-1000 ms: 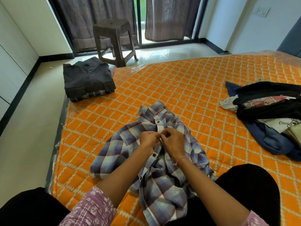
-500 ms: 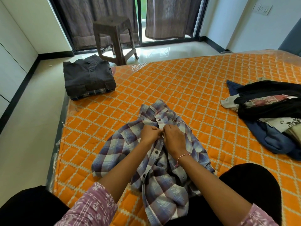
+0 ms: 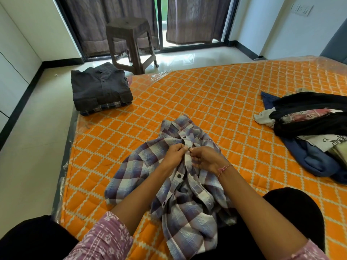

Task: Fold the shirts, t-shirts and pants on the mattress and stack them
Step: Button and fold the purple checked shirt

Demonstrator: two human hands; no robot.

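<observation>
A blue and white plaid shirt (image 3: 135,173) lies rumpled, front up, on the orange quilted mattress (image 3: 216,102) just in front of me. My left hand (image 3: 173,153) pinches the left edge of its white button placket below the collar. My right hand (image 3: 205,158) pinches the facing edge, fingertips nearly touching the left ones. A stack of folded shirts (image 3: 100,89), dark grey on top and plaid under it, sits at the mattress's far left corner. A heap of unfolded clothes (image 3: 309,128) lies at the right edge.
A brown plastic stool (image 3: 129,42) stands on the pale floor beyond the mattress, before curtained glass doors (image 3: 189,19). Bare floor (image 3: 33,156) runs along the mattress's left side. My knees in black frame the shirt's lower end.
Both hands stay at the shirt's placket just under the collar, with the fingertips drawn a little closer together around a button. The shirt itself has barely shifted.
</observation>
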